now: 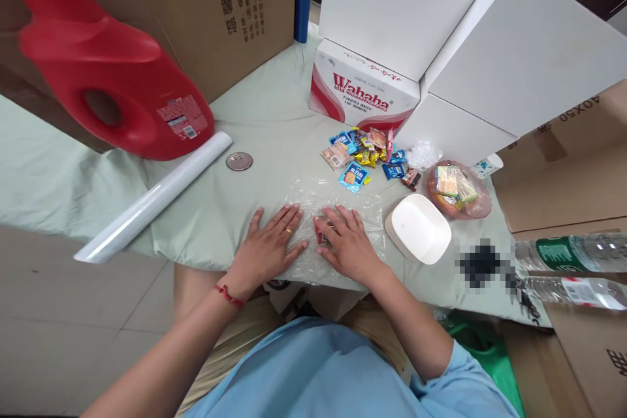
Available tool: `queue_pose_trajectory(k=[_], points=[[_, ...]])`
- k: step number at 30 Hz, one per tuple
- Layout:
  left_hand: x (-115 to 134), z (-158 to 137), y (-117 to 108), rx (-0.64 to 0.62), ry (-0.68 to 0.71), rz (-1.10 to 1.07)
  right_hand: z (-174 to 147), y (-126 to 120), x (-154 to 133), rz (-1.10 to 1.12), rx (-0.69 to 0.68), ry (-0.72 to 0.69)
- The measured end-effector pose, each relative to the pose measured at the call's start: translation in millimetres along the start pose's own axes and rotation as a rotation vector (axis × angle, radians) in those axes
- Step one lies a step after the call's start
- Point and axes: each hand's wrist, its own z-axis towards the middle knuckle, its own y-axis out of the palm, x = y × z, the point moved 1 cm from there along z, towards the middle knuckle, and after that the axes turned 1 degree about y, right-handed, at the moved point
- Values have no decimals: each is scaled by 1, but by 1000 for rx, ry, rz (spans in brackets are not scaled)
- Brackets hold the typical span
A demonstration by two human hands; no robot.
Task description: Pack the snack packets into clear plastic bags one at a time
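Observation:
A crumpled sheet of clear plastic film [313,264] lies on the cloth-covered table in front of me. My left hand [272,241] rests flat on the film's left side, fingers apart, a ring on one finger. On its right part lies my right hand [350,241], palm down with fingers spread. Beneath the right hand's fingers a small red packet [318,230] shows in part; most of it is hidden. Just right of that hand sits a white plastic tub [424,230]. Behind the film is a pile of small snack packets [362,150].
A pink bowl [482,206] of snacks stands at the right, near water bottles [592,255]. White cartons and a Wahaha box [362,88] rise behind. At left are a white roll [157,199], a round metal disc [240,161] and a red jug [132,78].

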Motion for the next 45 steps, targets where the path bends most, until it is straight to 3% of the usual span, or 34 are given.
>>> queue_pose_trajectory(k=[6, 12, 19, 25, 28, 30, 33, 37, 40, 42, 45], points=[[-3, 0, 2, -15, 12, 6, -9, 13, 24, -11, -43, 71], [-7, 0, 3, -91, 11, 53, -27, 17, 44, -36, 144, 117], [-8, 0, 5, -100, 26, 69, -19, -9, 42, 16, 321, 123], [-8, -1, 5, -66, 32, 62, -4, 13, 20, 30, 120, 38], [-7, -1, 4, -43, 44, 43, -4, 24, 21, 58, 64, 18], [-6, -1, 4, -24, 47, 30, 0, 18, 30, 128, 50, -21], [-5, -2, 3, 5, 34, 19, 26, -3, 51, 175, 108, 23], [-3, -1, 0, 1, 23, 18, 92, -20, 81, 79, 252, 308], [-2, -1, -2, -3, 15, 31, 137, -11, 82, 6, 268, 499], [-1, -1, -2, 4, 12, 37, 154, 0, 71, -22, 202, 468], [-1, -1, -2, 18, 11, 36, 155, 10, 53, -44, 168, 373]])
